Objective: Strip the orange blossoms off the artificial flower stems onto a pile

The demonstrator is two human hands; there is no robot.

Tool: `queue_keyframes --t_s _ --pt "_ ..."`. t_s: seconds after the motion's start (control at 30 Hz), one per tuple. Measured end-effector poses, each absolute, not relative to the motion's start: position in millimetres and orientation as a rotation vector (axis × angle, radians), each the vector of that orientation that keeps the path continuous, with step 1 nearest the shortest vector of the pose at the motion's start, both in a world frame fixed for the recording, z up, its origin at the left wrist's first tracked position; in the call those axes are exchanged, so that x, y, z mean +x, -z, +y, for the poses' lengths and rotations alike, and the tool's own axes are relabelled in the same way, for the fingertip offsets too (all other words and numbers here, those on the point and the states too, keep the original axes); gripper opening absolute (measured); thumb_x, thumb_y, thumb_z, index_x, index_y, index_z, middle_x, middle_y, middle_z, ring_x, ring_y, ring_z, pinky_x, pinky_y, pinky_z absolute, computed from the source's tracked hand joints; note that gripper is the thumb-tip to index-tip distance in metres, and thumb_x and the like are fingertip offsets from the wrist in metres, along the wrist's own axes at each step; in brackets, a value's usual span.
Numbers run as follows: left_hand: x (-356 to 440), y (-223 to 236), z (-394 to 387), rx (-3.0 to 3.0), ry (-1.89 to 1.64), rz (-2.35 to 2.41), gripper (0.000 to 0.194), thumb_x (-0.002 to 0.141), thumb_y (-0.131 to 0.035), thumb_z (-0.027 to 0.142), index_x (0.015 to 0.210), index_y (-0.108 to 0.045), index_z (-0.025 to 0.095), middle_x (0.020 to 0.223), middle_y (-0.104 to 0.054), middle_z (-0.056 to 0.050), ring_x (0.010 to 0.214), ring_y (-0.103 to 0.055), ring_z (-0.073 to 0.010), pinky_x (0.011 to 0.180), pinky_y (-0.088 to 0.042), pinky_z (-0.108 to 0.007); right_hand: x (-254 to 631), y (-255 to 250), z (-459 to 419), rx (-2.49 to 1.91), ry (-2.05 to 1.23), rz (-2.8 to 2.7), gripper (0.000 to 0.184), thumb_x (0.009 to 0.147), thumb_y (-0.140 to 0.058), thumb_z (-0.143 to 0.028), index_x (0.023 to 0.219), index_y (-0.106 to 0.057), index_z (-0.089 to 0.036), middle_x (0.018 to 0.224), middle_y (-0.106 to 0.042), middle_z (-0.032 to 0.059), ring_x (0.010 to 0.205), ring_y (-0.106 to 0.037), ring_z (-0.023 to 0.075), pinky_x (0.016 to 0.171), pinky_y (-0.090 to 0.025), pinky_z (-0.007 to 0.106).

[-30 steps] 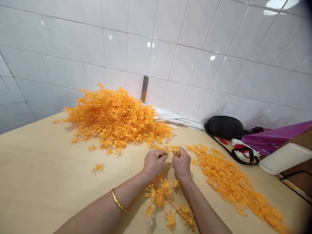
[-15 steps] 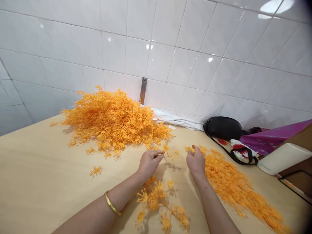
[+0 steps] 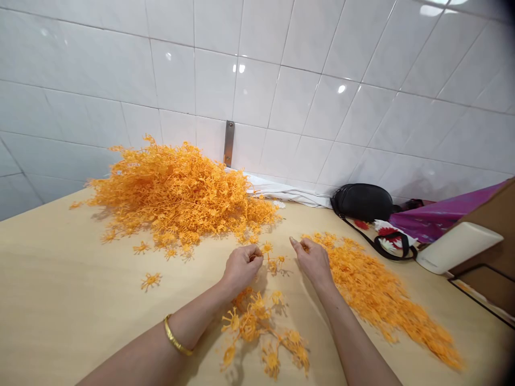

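My left hand (image 3: pixel 243 266) is closed in a pinch at the centre of the table. At its fingertips is a small orange plastic flower sprig (image 3: pixel 272 265); the gripped part is hidden by the fingers. To the right, my right hand (image 3: pixel 316 261) has its thumb stretched away from its curled fingers, and I see nothing firmly gripped there. It is beside a long heap of loose orange flower pieces (image 3: pixel 374 284). Between my forearms lies a branching orange flower cluster (image 3: pixel 257 321). A large tangled pile of orange flower sprigs (image 3: pixel 177 195) rises behind my left hand.
A black bag (image 3: pixel 364 206) with a strap lies against the tiled wall, near red and white flowers (image 3: pixel 389 236). At right are a cream bottle (image 3: pixel 458 249), purple material (image 3: pixel 446 214) and a cardboard box (image 3: pixel 488 236). White cloth (image 3: pixel 292 193) runs along the wall.
My right hand has turned and moved slightly left, its thumb now pointing toward my left hand. My left hand keeps its pinch. The whole view has shifted a little.
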State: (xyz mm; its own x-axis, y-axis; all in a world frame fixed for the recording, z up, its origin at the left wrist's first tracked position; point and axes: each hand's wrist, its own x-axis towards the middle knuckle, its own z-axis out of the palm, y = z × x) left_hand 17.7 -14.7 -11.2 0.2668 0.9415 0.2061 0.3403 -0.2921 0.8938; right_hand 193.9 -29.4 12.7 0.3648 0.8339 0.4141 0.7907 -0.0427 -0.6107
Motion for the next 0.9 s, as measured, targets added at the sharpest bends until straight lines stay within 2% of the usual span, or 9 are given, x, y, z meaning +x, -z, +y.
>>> queue_keyframes --t_s 0.1,0.17,0.23,0.37,0.57,0.77,0.9 --pt "17.9 10.2 -16.1 1.811 -0.979 1.165 0.014 0.065 -0.044 0.022 0.057 -0.054 0.017 0.049 -0.045 0.004 0.049 -0.039 -0.0089 0.047 -0.03 -0.019 187.7 -14.8 -31.9 -1.642 -0.309 -1.44 0.041 0.074 -0.042 -0.051 0.053 -0.049 -0.017 0.051 -0.046 -0.0011 0.051 -0.04 0.0114 0.049 -0.028 0.023" --pt "18.2 9.9 -17.0 1.825 -0.961 1.147 0.012 0.064 -0.045 0.022 0.056 -0.053 0.017 0.05 -0.046 0.004 0.05 -0.04 -0.0092 0.048 -0.031 -0.019 178.1 -16.6 -34.6 -1.444 -0.589 -1.482 0.035 0.072 -0.047 -0.05 0.072 -0.057 -0.016 0.062 -0.051 -0.0003 0.059 -0.044 0.0122 0.053 -0.033 0.022" --pt "18.4 9.9 -17.6 1.819 -0.966 1.121 0.01 0.063 -0.046 0.022 0.057 -0.053 0.017 0.052 -0.047 0.003 0.052 -0.041 -0.0095 0.049 -0.031 -0.019 166.6 -16.8 -37.4 -1.307 -0.813 -1.537 0.035 0.069 -0.054 -0.046 0.088 -0.058 -0.017 0.07 -0.054 0.0003 0.063 -0.047 0.0129 0.056 -0.035 0.023" --pt "18.7 9.0 -18.4 1.709 -1.054 1.069 0.009 0.063 -0.047 0.021 0.057 -0.052 0.017 0.052 -0.045 0.004 0.052 -0.04 -0.0093 0.049 -0.031 -0.02 152.5 -11.3 -39.4 -1.226 -0.99 -1.527 0.024 0.068 -0.057 -0.037 0.078 -0.059 -0.016 0.064 -0.052 -0.0011 0.057 -0.044 0.0107 0.053 -0.034 0.022" --pt "19.2 4.3 -18.9 1.378 -1.177 0.99 0.012 0.065 -0.05 0.024 0.057 -0.047 0.015 0.052 -0.044 0.005 0.049 -0.039 -0.0073 0.048 -0.031 -0.019 154.0 -5.9 -38.4 -1.245 -1.13 -1.479 0.02 0.067 -0.058 -0.03 0.081 -0.052 -0.017 0.048 -0.037 -0.0084 0.043 -0.033 0.0069 0.044 -0.028 0.02" --pt "16.3 1.2 -14.2 1.016 -1.198 0.949 0.014 0.061 -0.056 0.025 0.061 -0.047 0.015 0.06 -0.056 0.003 0.038 -0.031 -0.0022 0.038 -0.022 -0.017 151.1 -2.6 -39.5 -1.329 -1.049 -1.603 0.005 0.068 -0.05 -0.022 0.067 -0.052 -0.017 0.044 -0.04 -0.0067 0.042 -0.034 0.0075 0.043 -0.026 0.02" --pt "17.2 2.3 -12.5 0.947 -1.198 0.902 0.017 0.06 -0.058 0.026 0.062 -0.044 0.015 0.056 -0.055 0.002 0.037 -0.035 -0.0032 0.038 -0.025 -0.017 151.8 -4.1 -38.9 -1.323 -1.029 -1.633 0.005 0.066 -0.052 -0.02 0.066 -0.055 -0.016 0.05 -0.042 -0.0054 0.047 -0.035 0.0075 0.045 -0.027 0.02"
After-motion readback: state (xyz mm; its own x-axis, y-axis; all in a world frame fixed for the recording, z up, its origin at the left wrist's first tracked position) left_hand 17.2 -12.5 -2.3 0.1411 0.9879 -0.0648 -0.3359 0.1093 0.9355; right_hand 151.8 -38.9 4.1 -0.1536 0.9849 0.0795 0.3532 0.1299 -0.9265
